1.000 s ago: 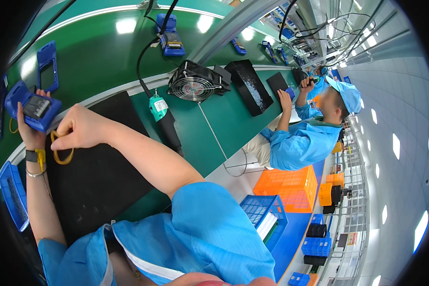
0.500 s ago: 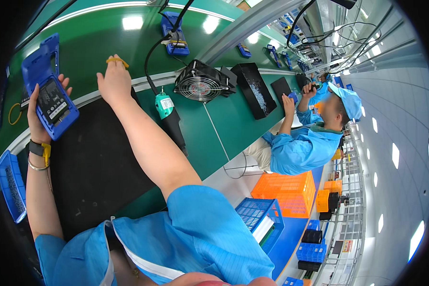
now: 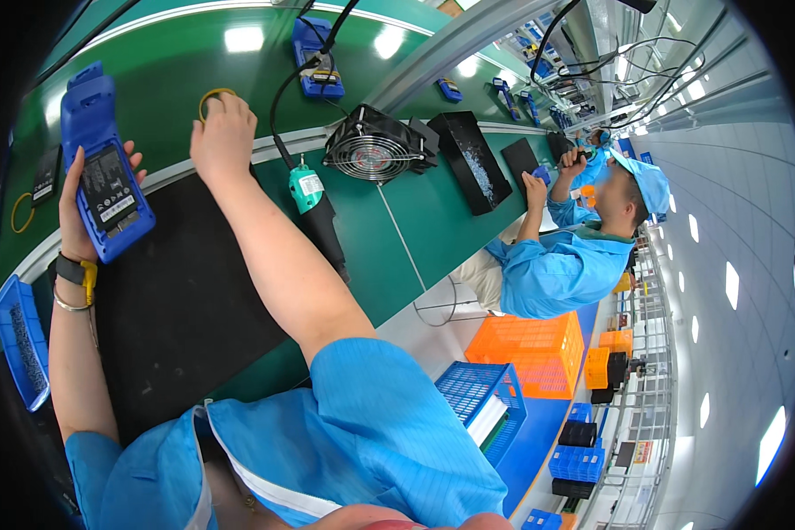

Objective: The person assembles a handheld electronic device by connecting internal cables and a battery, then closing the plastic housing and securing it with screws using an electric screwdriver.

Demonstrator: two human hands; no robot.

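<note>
My left hand [image 3: 73,231] grips a blue handheld device [image 3: 135,231] from its left side, fingertips showing at the right edge. A black battery [image 3: 108,187] with a white label sits in its back. The device's blue top part [image 3: 88,93] extends up and away. My right hand [image 3: 225,146] is over the far edge of the black mat, fingers pinched on a yellow rubber band [image 3: 205,100] that stands up as a loop. Left of the device lie another dark battery [image 3: 46,175] and a second rubber band [image 3: 15,214].
A black mat [image 3: 177,291] covers the near bench. To the right are a green electric screwdriver [image 3: 307,187], a fan [image 3: 371,150] and a black bin [image 3: 468,168] of small parts. A blue parts bin [image 3: 19,340] stands left. Beyond, a co-worker [image 3: 565,265] sits working.
My right hand has moved slightly right, and the rubber band now shows as a raised loop. My left hand has turned the device, so its back faces me more squarely.
</note>
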